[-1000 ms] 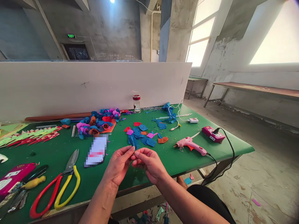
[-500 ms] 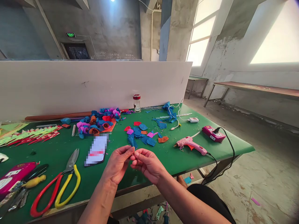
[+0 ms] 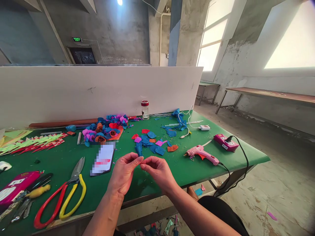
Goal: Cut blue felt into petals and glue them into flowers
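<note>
My left hand and my right hand meet above the near part of the green table. Thumb and fingers are pinched on both, with the tips almost touching. Whatever lies between them is hidden or too small to make out. Just beyond the left fingertips is a blue crepe-paper petal; I cannot tell whether it is touched. Loose petals in blue, red, pink and orange lie behind, among them an orange petal. A pink glue gun rests to the right of my right hand.
Left of my hands are a phone and red-and-yellow-handled scissors. Paper roses are heaped behind the phone. A red-lidded jar stands by the white board. A black cord runs from the pink power box.
The right fingers have straightened and drawn together into a flatter pinch, after being curled against the left fingertips. The view has shifted slightly. Things on the table stay put.
</note>
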Demonstrator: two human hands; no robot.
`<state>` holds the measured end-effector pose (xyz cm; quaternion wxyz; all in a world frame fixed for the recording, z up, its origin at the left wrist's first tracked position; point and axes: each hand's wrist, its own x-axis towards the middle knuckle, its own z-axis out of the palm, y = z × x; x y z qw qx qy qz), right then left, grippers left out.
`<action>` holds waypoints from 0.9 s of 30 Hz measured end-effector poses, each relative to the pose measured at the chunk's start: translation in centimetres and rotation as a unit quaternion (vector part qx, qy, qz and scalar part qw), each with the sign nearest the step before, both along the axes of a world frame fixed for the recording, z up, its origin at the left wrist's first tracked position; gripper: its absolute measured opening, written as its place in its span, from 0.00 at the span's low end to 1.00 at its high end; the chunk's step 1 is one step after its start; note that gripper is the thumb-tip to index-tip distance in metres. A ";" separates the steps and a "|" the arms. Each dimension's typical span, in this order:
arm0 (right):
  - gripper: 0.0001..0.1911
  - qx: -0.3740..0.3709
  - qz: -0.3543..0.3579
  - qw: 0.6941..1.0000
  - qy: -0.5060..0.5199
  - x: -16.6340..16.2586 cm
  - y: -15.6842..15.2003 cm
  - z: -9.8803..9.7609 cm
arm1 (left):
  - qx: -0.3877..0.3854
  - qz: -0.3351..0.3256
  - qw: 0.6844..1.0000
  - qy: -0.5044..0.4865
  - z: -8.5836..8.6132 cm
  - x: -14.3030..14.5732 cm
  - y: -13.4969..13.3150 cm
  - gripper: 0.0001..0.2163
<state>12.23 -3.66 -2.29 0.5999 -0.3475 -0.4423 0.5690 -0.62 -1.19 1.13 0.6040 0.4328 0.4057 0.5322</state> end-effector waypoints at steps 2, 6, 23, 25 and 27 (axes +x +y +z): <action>0.14 0.020 -0.014 0.999 -0.032 0.2 0.1 0.1 | 0.022 0.000 0.999 0.023 0.1 -0.1 -0.1 0.13; 0.16 0.025 0.003 0.999 -0.036 0.5 0.1 0.4 | 0.047 -0.017 0.997 0.051 0.3 -0.1 -0.5 0.12; 0.09 0.180 0.008 0.976 -0.124 2.4 -0.6 2.9 | 0.201 -0.092 0.962 0.162 2.6 -2.4 -2.7 0.23; 0.10 0.179 0.012 0.976 -0.125 2.2 -0.8 3.0 | 0.217 -0.070 0.958 0.173 2.9 -2.0 -3.3 0.17; 0.10 0.178 0.015 0.976 -0.127 2.0 -0.9 3.0 | 0.224 -0.049 0.955 0.189 3.1 -1.8 -3.7 0.12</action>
